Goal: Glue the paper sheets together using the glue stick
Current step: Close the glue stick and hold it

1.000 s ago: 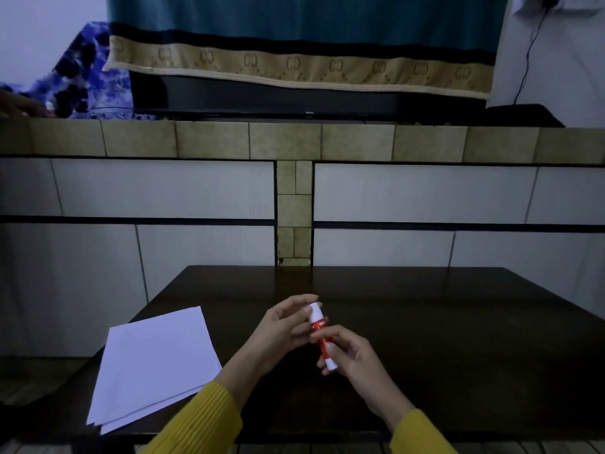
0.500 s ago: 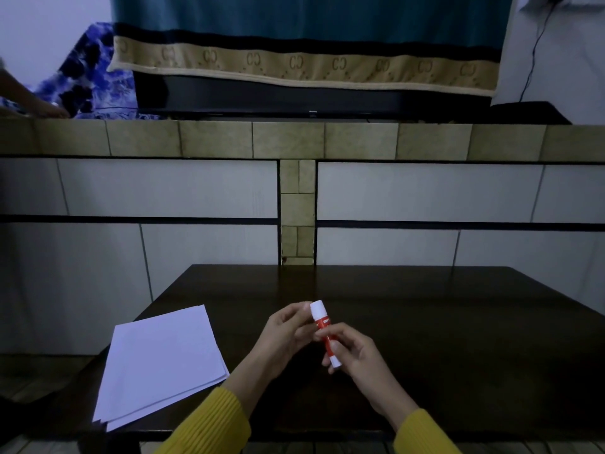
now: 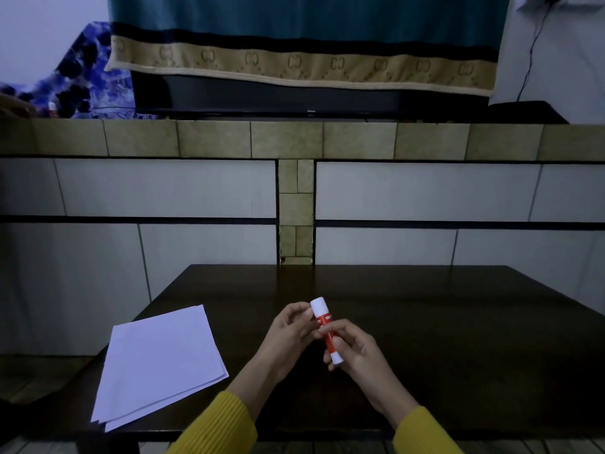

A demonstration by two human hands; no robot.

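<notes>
A red glue stick with a white cap and a white base is held upright and slightly tilted above the dark table. My right hand grips its red body. My left hand pinches it just below the white cap with thumb and fingertips. The cap is on. A small stack of white paper sheets lies flat on the table's left part, to the left of both hands and apart from them.
The table's near edge runs just under my yellow sleeves. A tiled wall with a ledge stands behind the table. A dark cloth-covered screen sits on the ledge. Another person's hand shows at far left.
My left fingers have slid from over the cap's top to its side, leaving the white cap exposed. The glue stick stays in both hands at about the same spot.
</notes>
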